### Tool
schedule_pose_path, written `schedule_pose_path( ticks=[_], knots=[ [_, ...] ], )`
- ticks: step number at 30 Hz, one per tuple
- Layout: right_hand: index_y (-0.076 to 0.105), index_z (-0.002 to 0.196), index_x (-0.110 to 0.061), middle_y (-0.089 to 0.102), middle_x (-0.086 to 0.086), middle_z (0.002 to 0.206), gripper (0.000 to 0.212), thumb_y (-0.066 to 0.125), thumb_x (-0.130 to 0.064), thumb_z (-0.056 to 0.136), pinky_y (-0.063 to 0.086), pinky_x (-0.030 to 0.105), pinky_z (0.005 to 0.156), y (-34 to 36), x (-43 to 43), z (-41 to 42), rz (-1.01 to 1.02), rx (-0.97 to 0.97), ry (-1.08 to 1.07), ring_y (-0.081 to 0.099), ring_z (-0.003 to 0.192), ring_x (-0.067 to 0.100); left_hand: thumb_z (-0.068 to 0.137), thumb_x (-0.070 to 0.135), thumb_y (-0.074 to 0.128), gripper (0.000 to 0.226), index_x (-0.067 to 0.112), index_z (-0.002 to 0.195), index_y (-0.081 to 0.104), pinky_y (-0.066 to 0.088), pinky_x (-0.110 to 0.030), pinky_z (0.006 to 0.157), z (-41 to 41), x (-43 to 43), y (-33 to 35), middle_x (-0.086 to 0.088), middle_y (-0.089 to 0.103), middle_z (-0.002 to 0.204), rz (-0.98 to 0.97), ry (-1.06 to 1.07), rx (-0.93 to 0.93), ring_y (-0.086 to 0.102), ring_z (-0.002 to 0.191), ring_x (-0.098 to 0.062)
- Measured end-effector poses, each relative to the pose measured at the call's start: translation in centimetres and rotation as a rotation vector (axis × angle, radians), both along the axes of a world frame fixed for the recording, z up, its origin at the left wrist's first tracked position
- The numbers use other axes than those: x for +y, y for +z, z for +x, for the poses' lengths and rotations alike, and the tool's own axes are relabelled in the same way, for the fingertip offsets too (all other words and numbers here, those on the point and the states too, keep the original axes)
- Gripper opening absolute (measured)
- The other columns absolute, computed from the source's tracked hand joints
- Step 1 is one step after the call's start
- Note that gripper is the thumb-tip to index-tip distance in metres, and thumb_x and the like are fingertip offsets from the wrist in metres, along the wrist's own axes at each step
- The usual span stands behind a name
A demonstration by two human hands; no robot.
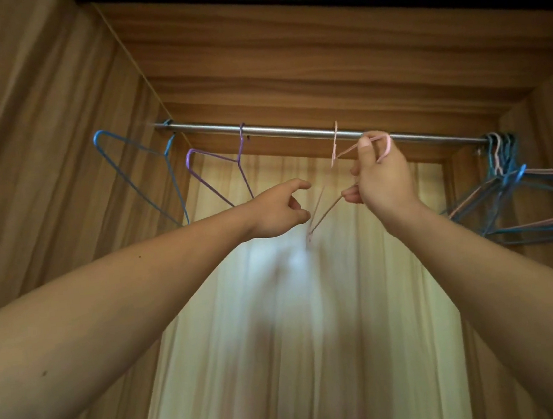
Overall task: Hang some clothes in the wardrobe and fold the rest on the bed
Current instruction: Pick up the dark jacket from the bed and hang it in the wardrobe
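A steel rail point(276, 132) runs across the top of the wooden wardrobe. My right hand point(380, 177) is raised to the rail and shut on a pink wire hanger point(334, 144), whose hook rests over the rail. My left hand point(277, 209) reaches up just left of the pink hanger's lower wires, fingers curled and apart, holding nothing. A blue hanger point(137, 177) and a purple hanger point(216, 178) hang bare on the rail's left part. No clothes are in view.
Several blue and pink hangers point(510, 182) are bunched at the rail's right end. The wardrobe's wooden side walls point(37, 150) close in left and right. A pale glossy back panel point(297, 310) lies behind my arms.
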State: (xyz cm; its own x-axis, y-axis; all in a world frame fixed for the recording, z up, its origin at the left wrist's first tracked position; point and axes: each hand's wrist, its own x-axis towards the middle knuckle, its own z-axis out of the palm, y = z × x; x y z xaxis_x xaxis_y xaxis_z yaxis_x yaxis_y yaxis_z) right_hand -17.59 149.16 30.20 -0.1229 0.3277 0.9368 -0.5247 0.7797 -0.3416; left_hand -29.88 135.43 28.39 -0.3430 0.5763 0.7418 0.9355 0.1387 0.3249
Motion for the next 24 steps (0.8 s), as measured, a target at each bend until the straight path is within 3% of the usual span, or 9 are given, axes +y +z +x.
schedule_pose_path(
  ticks=[3,7,12,15,17,19,21,24],
  knots=[
    [0.052,0.112,-0.032,0.067,0.016,0.097,0.015,0.040,-0.040,0.106,0.059,0.029,0.054,0.7,0.0,0.7,0.009,0.034,0.000,0.068,0.078,0.037,0.099,0.026,0.059,0.058,0.029,0.151,0.035,0.048,-0.020,0.073,-0.3,-0.1,0.2,-0.003,0.059,0.119,0.016,-0.001,-0.006,0.061,0.102,-0.017],
    [0.052,0.120,-0.029,0.069,0.015,0.101,0.020,0.039,-0.037,0.107,0.059,0.028,0.054,-0.2,-0.1,2.3,0.039,0.079,0.004,0.066,0.070,0.025,0.099,0.022,0.057,0.052,0.025,0.149,0.040,0.047,-0.021,0.071,-0.6,0.0,0.0,0.000,0.060,0.112,0.071,-0.016,-0.027,0.060,0.092,-0.013],
    [0.059,0.111,-0.026,0.064,0.015,0.068,0.026,0.038,-0.040,0.108,0.055,0.032,0.050,-2.8,0.0,4.0,0.040,0.072,0.065,0.063,0.052,0.026,0.100,0.021,0.055,0.048,0.022,0.147,0.043,0.045,-0.024,0.078,-1.5,0.8,-1.3,0.003,0.057,0.108,0.098,-0.008,-0.105,0.055,0.082,-0.009],
    [0.063,0.113,-0.020,0.063,0.012,0.060,0.037,0.036,-0.044,0.108,0.053,0.031,0.047,-4.1,0.4,4.5,0.045,-0.027,0.136,0.061,0.044,0.024,0.101,0.031,0.055,0.057,0.020,0.153,0.035,0.043,-0.028,0.095,-2.3,1.5,-2.9,-0.004,0.051,0.139,0.032,0.039,-0.166,0.057,0.111,-0.018],
    [0.065,0.114,-0.019,0.064,0.014,0.059,0.042,0.035,-0.047,0.107,0.054,0.031,0.046,-4.9,0.8,4.7,0.062,-0.122,0.192,0.062,0.045,0.027,0.100,0.043,0.054,0.070,0.017,0.158,0.024,0.034,-0.033,0.109,-3.1,1.9,-4.4,-0.006,0.037,0.156,-0.023,0.080,-0.258,0.043,0.138,-0.024],
    [0.066,0.116,-0.017,0.065,0.018,0.060,0.048,0.033,-0.052,0.107,0.053,0.031,0.045,-6.0,1.4,4.6,0.052,-0.221,0.277,0.062,0.046,0.030,0.096,0.059,0.051,0.079,0.017,0.157,0.023,0.028,-0.040,0.117,-3.8,2.1,-6.3,-0.001,0.033,0.159,-0.043,0.094,-0.412,0.035,0.144,-0.024],
    [0.066,0.116,-0.019,0.065,0.019,0.061,0.054,0.029,-0.057,0.105,0.053,0.031,0.046,-7.6,2.3,4.1,0.005,-0.299,0.359,0.063,0.047,0.033,0.092,0.066,0.050,0.073,0.020,0.147,0.037,0.035,-0.044,0.113,-4.6,2.0,-8.5,0.003,0.050,0.145,-0.024,0.048,-0.560,0.046,0.134,-0.020],
    [0.069,0.116,-0.021,0.067,0.020,0.064,0.060,0.028,-0.063,0.102,0.053,0.030,0.048,-11.2,4.0,2.5,-0.130,-0.374,0.452,0.065,0.050,0.034,0.092,0.057,0.055,0.049,0.023,0.127,0.053,0.044,-0.038,0.090,-6.1,1.1,-12.3,0.005,0.075,0.104,0.070,-0.051,-0.723,0.066,0.103,-0.013]
  ],
)
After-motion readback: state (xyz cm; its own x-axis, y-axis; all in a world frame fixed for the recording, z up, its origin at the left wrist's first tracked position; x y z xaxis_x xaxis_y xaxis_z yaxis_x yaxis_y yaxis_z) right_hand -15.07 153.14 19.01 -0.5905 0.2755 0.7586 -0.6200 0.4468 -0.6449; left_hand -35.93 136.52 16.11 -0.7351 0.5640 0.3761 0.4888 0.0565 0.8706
